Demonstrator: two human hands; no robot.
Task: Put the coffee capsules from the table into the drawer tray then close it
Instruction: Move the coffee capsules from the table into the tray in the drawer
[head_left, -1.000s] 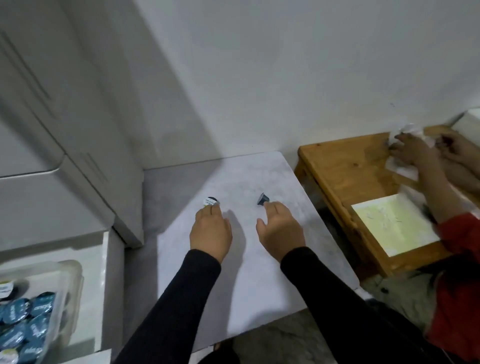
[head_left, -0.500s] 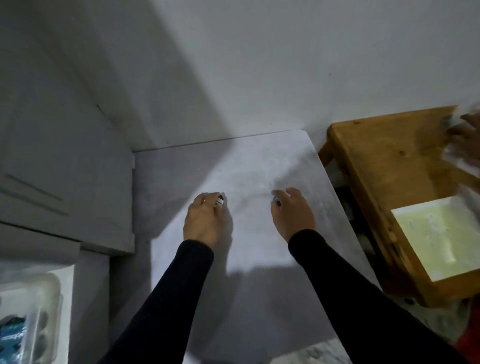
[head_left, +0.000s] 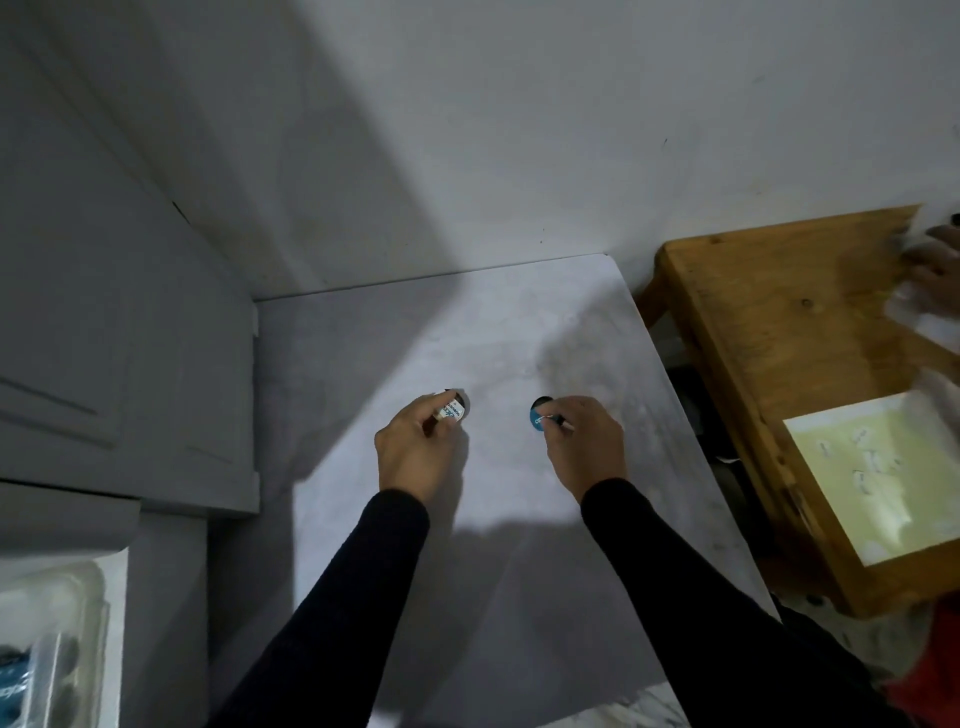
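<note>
On the grey marble table (head_left: 519, 571) my left hand (head_left: 415, 452) pinches a coffee capsule with a white printed lid (head_left: 451, 412) between thumb and fingers. My right hand (head_left: 584, 447) grips a second capsule with a blue lid (head_left: 538, 418), its lid turned toward me. Both capsules sit at my fingertips, just above the tabletop. At the bottom left, the clear plastic drawer tray (head_left: 78, 597) shows in the open drawer, with blue capsules (head_left: 13, 680) inside at the frame's edge.
Grey cabinet doors (head_left: 119, 364) stand at the left, above the open drawer. A wooden table (head_left: 769, 332) with a yellow-green sheet (head_left: 872, 478) stands to the right, where another person's hand (head_left: 935, 260) handles white paper. A white wall rises behind.
Both hands reached the two capsules on the table and closed on them, lifting and tilting them. The view swung down and right, so less of the drawer tray shows.
</note>
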